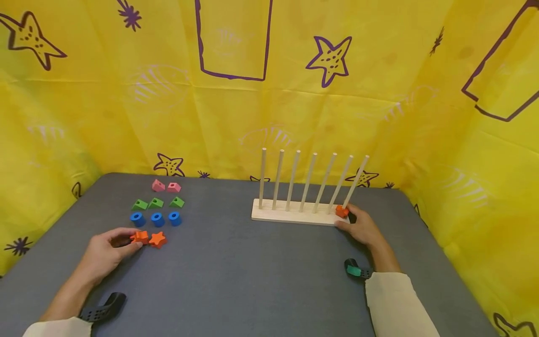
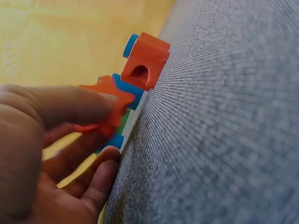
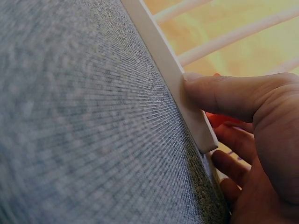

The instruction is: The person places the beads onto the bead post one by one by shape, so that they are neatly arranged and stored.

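Note:
My left hand (image 1: 103,252) pinches an orange star-shaped block (image 2: 114,100) between thumb and fingers, at the left of the table. Just right of it lies another orange star block (image 1: 157,239), whose hole shows in the left wrist view. At the right end of a wooden peg stand (image 1: 294,216), my right hand (image 1: 360,227) grips the base, thumb on its front edge (image 3: 187,91) and fingers behind. An orange block (image 1: 341,211) sits at the foot of the rightmost peg (image 1: 356,181), partly hidden by that hand in the right wrist view.
Behind the orange stars stand three blue cylinders (image 1: 157,219), then three green triangular blocks (image 1: 156,202) and two pink blocks (image 1: 173,187). Several upright pegs rise from the stand. A yellow patterned cloth (image 1: 236,121) hangs along the back and sides of the grey table (image 1: 236,271).

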Tool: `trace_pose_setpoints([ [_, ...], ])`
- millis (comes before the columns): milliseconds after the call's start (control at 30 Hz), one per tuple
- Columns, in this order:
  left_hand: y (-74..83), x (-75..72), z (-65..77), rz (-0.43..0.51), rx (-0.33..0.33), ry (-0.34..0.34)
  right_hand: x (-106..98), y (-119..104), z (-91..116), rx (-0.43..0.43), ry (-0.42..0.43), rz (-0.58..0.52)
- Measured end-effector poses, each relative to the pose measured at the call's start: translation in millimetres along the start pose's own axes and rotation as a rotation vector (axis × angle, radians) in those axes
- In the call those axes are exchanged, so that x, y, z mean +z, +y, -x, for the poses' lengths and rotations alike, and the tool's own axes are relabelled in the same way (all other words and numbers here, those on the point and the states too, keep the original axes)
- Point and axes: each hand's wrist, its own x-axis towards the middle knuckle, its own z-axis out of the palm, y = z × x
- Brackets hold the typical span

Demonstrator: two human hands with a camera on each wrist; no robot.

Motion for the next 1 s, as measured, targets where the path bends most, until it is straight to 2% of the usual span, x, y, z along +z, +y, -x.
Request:
trace_pose_setpoints([
  [100,4.6,1.1,0.2,0.055,0.009,0.063,-0.9,1.4,0.7,0.003,-0.004,0.001],
  [233,15.5,1.7,0.7,0.111,0.066,0.117,-1.2,1.8,1.4,0.004,-0.003,0.005],
  [333,27.7,1.3,2.3,0.131,0.102,0.125,-0.9,1.3,2.3,0.000,-0.005,0.008],
  [533,53.9,3.5,6.0,0.067,0.175,0.105,0.7,-0.4,2.4,0.010,-0.009,-0.009],
  [767,90.0,11.9,3.6,0.069,0.362,0.153,0.3,-1.3,-0.2,0.038,-0.017,-0.036],
  [1000,135.1,21.4,-1.7,0.123,0.577,0.114,-0.7,-0.3,0.3,0.030,-0.007,-0.018],
])
